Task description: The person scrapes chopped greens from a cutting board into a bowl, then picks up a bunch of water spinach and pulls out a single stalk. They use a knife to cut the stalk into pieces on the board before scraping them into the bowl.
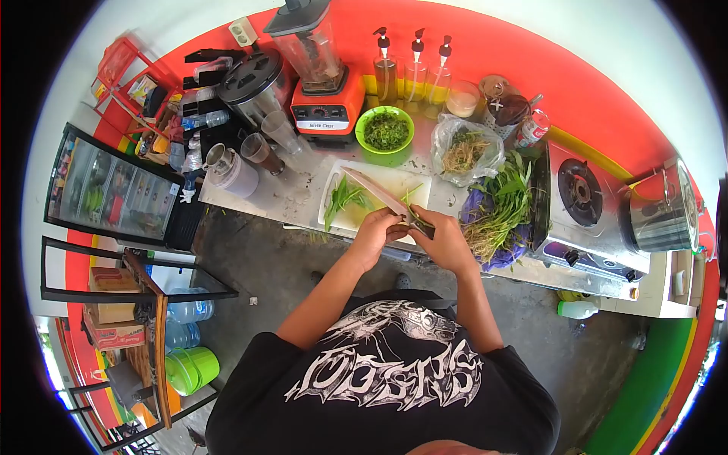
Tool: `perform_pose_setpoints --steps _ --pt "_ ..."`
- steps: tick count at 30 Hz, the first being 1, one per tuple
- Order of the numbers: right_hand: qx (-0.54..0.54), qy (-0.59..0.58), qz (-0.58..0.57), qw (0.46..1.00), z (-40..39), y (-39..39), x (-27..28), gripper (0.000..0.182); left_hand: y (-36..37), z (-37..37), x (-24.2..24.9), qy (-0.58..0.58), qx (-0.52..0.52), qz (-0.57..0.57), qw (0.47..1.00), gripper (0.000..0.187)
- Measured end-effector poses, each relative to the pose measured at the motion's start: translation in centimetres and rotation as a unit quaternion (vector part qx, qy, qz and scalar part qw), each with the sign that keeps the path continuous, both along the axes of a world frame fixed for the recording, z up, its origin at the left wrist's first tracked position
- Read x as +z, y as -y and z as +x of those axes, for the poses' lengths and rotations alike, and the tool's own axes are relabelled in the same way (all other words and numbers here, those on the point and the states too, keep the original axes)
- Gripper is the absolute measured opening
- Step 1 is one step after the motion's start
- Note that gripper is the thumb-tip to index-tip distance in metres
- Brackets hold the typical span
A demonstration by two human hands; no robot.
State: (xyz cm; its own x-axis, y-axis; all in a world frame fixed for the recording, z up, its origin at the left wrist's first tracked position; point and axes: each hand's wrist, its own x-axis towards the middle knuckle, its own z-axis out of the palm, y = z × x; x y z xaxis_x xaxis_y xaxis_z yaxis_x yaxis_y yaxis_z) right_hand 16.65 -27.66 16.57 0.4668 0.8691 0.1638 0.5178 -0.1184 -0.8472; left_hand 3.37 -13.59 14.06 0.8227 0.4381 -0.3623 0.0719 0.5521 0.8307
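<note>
A knife (377, 189) points up and to the left over the white cutting board (418, 182). My right hand (447, 241) is closed around its handle end. Close beside it, my left hand (373, 236) has its fingers curled together near the base of the blade; what they pinch, if anything, is hidden. Cut green leaves and stems (346, 199) lie on the left part of the board. A few thin green stems (412, 191) rest to the right of the blade.
Behind the board stands a green bowl (387, 155) of chopped greens. To the right are a plastic bag (485, 168) of root trimmings, a bundle of leafy stalks (500, 208) and a gas stove (580, 192). A blender (326, 106) and cups (262, 154) stand at the left.
</note>
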Motion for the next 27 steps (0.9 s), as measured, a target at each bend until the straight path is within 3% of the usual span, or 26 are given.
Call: perform_pose_setpoints --steps 4,8,15,19,21,27 --pt "-0.008 -0.014 -0.070 0.997 -0.3 -0.5 2.0 0.056 0.2 0.5 0.1 -0.044 -0.013 0.043 0.998 0.027" --pt "0.000 0.022 -0.067 0.998 -0.4 -0.9 1.0 0.062 0.4 1.1 0.0 -0.067 0.027 0.093 0.993 0.029" --pt "-0.015 0.068 -0.056 0.996 -0.1 -0.6 0.4 0.060 -0.1 1.1 -0.5 -0.117 0.047 0.137 0.983 0.024" --pt "-0.027 0.061 -0.061 0.996 0.1 -0.3 0.4 0.057 -0.2 0.9 -0.3 -0.083 0.059 0.116 0.988 0.028" --pt "-0.032 0.067 -0.061 0.995 0.0 -0.3 0.4 0.054 -0.5 0.8 -0.5 -0.095 0.037 0.162 0.982 0.027" --pt "-0.052 0.063 -0.071 0.994 -0.1 -0.2 0.8 0.046 -0.4 0.2 -0.2 -0.117 0.028 0.122 0.985 0.023"
